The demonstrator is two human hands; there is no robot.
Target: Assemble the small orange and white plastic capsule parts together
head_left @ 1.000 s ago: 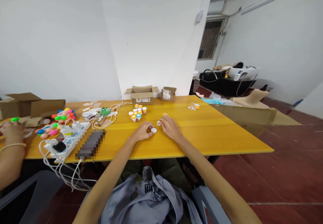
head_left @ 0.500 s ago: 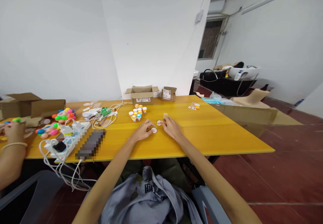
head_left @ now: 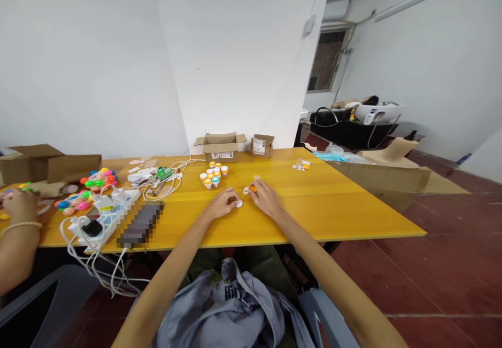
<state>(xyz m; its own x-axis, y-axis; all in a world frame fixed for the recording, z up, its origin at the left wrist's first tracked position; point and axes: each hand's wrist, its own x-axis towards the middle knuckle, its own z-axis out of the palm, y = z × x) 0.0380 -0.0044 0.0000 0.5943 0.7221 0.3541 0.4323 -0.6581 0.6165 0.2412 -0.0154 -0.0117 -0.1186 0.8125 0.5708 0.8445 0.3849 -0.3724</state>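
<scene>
cardboard boxes: 4 | small capped pots: about 9 (tightly clustered)

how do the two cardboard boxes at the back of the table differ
The larger cardboard box is wide and low with its flaps spread open; the smaller cardboard box is narrower and more cube-like. The larger one sits left, behind the cluster of little cups. Both are brown, carry white labels, and stand against the wall.

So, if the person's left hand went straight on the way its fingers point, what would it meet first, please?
Probably the small white cap lying at the fingertips of the left hand; beyond it the patterned piece near the right hand. Depth is hard to judge.
</scene>
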